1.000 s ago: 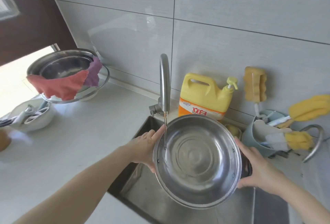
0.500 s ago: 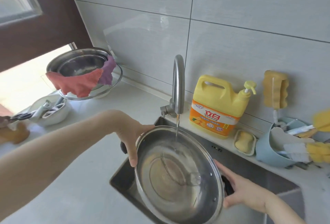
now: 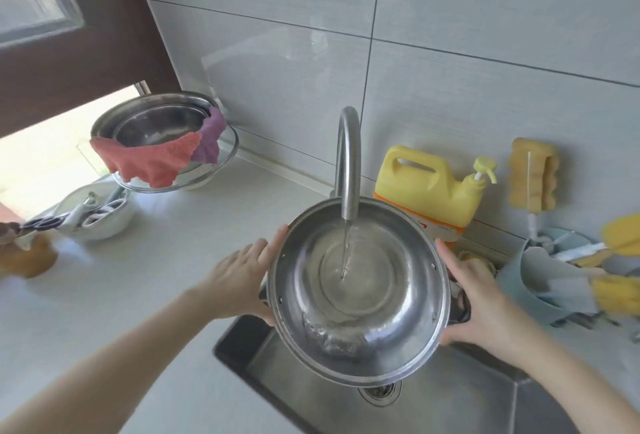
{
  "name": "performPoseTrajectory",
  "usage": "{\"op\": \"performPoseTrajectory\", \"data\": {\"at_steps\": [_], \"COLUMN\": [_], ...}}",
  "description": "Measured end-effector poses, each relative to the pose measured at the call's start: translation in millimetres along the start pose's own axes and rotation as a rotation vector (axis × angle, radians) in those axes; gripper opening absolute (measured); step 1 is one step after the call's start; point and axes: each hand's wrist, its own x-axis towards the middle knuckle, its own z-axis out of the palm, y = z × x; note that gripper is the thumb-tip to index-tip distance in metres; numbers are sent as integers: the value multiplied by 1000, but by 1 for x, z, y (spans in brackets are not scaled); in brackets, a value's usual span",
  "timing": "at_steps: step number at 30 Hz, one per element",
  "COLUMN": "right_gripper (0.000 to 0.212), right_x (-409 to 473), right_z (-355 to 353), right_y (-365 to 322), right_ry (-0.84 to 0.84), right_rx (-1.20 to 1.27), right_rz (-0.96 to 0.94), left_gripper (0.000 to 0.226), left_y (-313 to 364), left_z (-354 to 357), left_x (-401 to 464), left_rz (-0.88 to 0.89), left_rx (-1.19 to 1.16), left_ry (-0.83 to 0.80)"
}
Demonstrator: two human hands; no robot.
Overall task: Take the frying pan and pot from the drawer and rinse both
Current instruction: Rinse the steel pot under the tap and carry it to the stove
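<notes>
Your left hand (image 3: 239,281) and right hand (image 3: 481,309) grip the pot (image 3: 360,291) by its sides under the running faucet (image 3: 348,163). Tilt it further toward you and the pooled water may slosh over the near rim onto the tabletop (image 3: 166,260), or a wet handle could slip.

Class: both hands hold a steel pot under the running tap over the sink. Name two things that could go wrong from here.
1. The pot is tilted toward the person with water pooling at its low edge; tipped further, it may spill past the sink front.
2. The left hand and right hand grip wet steel by the sides, so it might slip as it fills.
</notes>
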Motion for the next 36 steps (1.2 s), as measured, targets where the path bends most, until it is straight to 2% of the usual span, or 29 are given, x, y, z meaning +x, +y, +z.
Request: {"op": "performPoseTrajectory", "data": {"at_steps": [3,6,10,12,14,16,18,21,24,30,33,36], "right_gripper": [136,129,124,121,125,130,129,135,139,137,137,143], "right_x": [1,-4,-14,-17,-18,-18,-18,-16,-9,-9,-22,-42], "right_z": [-34,-54,-41,-23,-1,27,56,84,95,69,58,51], "right_y": [-10,-9,15,25,26,32,37,34,37,45,55,63], "right_ry": [-146,-255,-404,-429,-386,-324,-258,-156,16,138,185,261], "right_rx": [-91,1,188,251,181,182,278,357,356,208,98,-38], "right_rz": [37,64,93,66,4,-17,56,147,78,-68,-52,-10], "left_gripper": [155,153,147,142,136,135,136,146,153,162,167,159], "left_y": [9,16,14,10,8,9,8,1,-10,-15,-4,12], "left_z": [19,25,9,-7,-21,-34,-47,-52,-35,27,57,74], "left_x": [13,20,29,32,33,32,29,22,17,19,23,26], "left_rz": [5,30,57,57,92,124,124,123,131,139,110,160], "left_rx": [-244,-395,-418,-415,-386,-311,-138,146,302,269,221,163], "left_ry": [-199,-380,-610,-701,-707,-662,-572,-365,-173,178,320,458]}}
